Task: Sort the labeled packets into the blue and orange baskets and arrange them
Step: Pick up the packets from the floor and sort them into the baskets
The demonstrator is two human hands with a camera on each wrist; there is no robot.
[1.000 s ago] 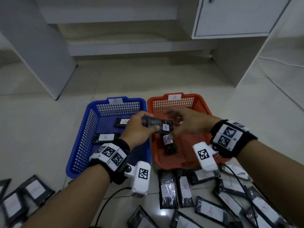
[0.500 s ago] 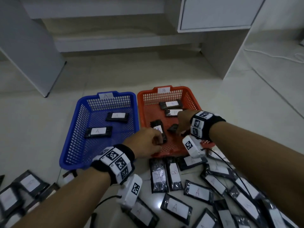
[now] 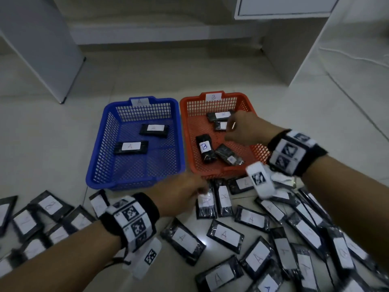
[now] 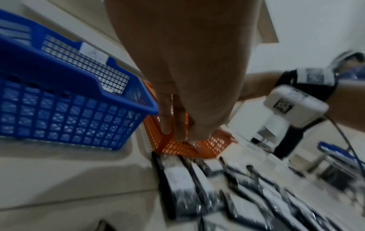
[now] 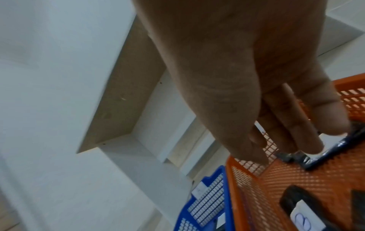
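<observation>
1. While the right hand (image 3: 244, 128) reaches loose-fingered into the mesh orange basket (image 3: 257, 157), its fingertips (image 5: 314, 148) touch a glossy black packet (image 5: 324, 157).
2. The left hand (image 3: 179, 191) touches a floor packet (image 3: 206, 204); its grip cannot be told.
3. The blue basket (image 3: 101, 157) holds flat rectangular packets.

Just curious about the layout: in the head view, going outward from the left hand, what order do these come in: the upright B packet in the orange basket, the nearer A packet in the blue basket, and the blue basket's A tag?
From the left hand:
1. B packet, in the orange basket, ahead and slightly right.
2. Nearer A packet, in the blue basket, ahead and left; a close call with the first.
3. A tag, on the blue basket's far rim, clearly farthest.
</observation>
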